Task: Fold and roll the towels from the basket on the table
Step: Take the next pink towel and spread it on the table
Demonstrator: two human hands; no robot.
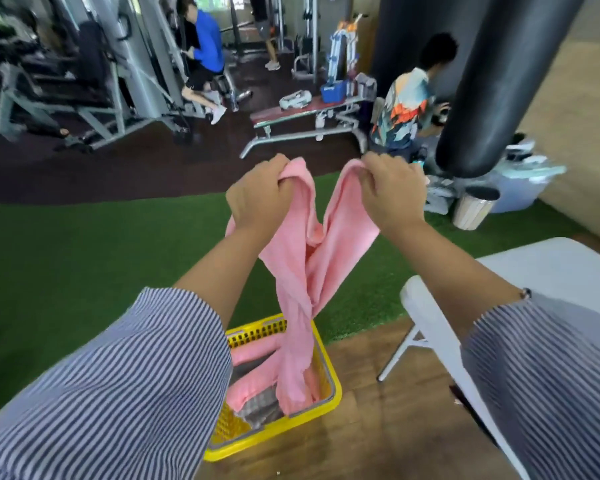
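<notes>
A pink towel (300, 271) hangs twisted between my two raised hands. My left hand (257, 195) grips one top corner and my right hand (390, 192) grips the other. The towel's lower end trails down into a yellow plastic basket (335, 400) on the wooden floor below. Inside the basket lie more pink towels (253, 355) and a grey checked cloth (257, 407). My striped left sleeve hides the basket's left part. A white folding table (548, 261) stands to the right, partly behind my right arm.
Green turf lies beyond the basket. A black punching bag (492, 84) hangs at the upper right, with a small bin (473, 207) and a plastic tub beneath it. A weight bench (309, 116), gym machines and three people are further back.
</notes>
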